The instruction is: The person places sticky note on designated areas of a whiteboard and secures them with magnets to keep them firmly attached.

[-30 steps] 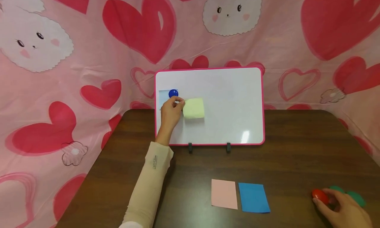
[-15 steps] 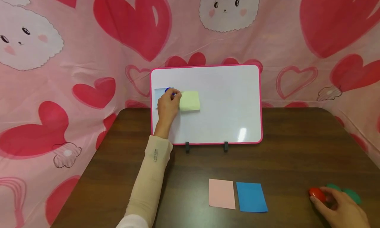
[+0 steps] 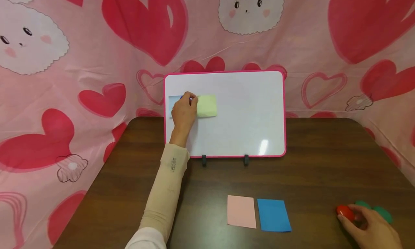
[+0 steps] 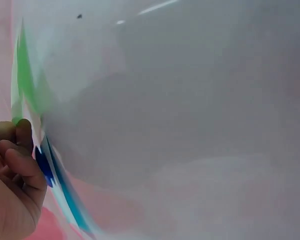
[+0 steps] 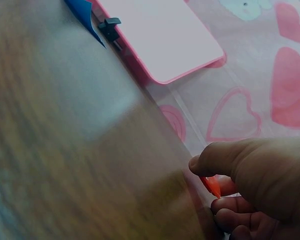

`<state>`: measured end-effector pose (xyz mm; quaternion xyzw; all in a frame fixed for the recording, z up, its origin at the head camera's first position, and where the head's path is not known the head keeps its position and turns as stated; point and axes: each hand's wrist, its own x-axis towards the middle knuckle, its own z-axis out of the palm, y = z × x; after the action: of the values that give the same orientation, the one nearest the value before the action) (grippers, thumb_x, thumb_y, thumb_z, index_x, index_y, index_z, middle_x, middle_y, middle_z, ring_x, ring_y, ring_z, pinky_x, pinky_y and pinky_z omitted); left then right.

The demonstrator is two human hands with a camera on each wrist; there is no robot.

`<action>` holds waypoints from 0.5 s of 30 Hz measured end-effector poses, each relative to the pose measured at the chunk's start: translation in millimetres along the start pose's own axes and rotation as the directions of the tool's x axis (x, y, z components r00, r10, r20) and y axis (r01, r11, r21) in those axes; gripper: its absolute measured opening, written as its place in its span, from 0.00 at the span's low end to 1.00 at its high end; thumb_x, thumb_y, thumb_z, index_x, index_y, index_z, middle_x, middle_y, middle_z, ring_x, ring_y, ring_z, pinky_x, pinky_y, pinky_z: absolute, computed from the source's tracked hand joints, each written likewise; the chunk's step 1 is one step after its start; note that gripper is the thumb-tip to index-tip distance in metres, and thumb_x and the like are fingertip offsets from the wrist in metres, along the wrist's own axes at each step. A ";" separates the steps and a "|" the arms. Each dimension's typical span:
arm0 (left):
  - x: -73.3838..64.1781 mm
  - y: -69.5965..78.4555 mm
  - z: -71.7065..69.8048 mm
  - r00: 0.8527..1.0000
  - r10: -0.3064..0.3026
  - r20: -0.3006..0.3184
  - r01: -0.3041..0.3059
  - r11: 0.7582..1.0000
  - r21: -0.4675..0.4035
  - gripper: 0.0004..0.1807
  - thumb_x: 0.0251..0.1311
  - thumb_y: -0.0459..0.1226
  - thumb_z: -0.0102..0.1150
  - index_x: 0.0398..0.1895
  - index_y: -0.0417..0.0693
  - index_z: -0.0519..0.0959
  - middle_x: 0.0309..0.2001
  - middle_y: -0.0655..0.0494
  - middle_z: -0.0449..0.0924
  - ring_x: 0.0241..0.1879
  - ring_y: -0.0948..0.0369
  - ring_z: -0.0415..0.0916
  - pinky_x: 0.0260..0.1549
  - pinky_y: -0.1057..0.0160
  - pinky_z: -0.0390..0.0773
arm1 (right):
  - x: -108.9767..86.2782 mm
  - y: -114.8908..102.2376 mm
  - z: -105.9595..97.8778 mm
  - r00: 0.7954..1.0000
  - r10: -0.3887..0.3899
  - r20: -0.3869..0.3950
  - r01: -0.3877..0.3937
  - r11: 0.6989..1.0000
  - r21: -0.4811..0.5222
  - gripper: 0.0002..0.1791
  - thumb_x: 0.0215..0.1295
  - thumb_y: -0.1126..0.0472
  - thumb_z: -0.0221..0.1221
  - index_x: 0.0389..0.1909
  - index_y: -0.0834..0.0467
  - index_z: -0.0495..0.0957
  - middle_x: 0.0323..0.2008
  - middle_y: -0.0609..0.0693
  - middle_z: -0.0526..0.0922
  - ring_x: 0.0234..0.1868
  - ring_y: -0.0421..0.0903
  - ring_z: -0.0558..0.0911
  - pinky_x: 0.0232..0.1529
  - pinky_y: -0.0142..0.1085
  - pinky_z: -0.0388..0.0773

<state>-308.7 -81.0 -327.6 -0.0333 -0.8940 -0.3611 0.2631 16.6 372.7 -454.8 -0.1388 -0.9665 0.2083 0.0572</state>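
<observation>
My left hand (image 3: 184,112) pinches the left edge of a pale yellow-green sticky note (image 3: 207,106) in front of the whiteboard (image 3: 249,112). Behind that hand, a light blue note (image 3: 173,102) is on the board's left side, under a round blue magnet (image 4: 43,166) seen in the left wrist view. Over the table's right side, my right hand (image 3: 373,225) holds a round red magnet (image 3: 345,213) between thumb and fingers. Two green magnets (image 3: 382,214) lie just beyond that hand, partly hidden by it.
A pink note (image 3: 241,211) and a bright blue note (image 3: 274,215) lie side by side on the brown table (image 3: 311,177). Two dark clips (image 3: 204,160) support the pink-framed board. A pink heart-patterned cloth (image 3: 301,36) hangs behind and at the sides.
My left hand has raised the yellow-green note and brought it slightly left, up beside the light blue note. The right hand keeps its grip on the red magnet. The head view has shifted a little.
</observation>
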 end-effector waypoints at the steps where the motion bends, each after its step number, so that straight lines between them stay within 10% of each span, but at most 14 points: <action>1: 0.2 0.3 -0.4 1.000 0.010 -0.007 -0.010 1.000 0.007 0.09 0.71 0.43 0.57 0.44 0.49 0.82 0.29 0.52 0.80 0.31 0.48 0.77 0.32 0.46 0.74 | -0.2 -0.2 0.3 1.000 0.000 -0.003 0.000 1.000 0.000 0.29 0.65 0.46 0.66 0.51 0.68 0.77 0.31 0.50 0.81 0.24 0.31 0.66 0.24 0.35 0.66; 15: 2.8 3.9 1.9 0.998 0.070 0.006 -0.070 0.993 0.100 0.09 0.73 0.42 0.56 0.45 0.47 0.81 0.40 0.47 0.86 0.35 0.46 0.81 0.31 0.45 0.77 | 1.5 -1.7 -0.3 0.999 0.026 0.025 -0.026 0.999 -0.019 0.31 0.66 0.45 0.65 0.51 0.71 0.76 0.31 0.51 0.81 0.26 0.41 0.71 0.23 0.37 0.67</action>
<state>-310.9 -77.3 -324.9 -0.0521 -0.9096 -0.3064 0.2758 14.8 371.8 -453.7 -0.1491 -0.9671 0.2019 0.0411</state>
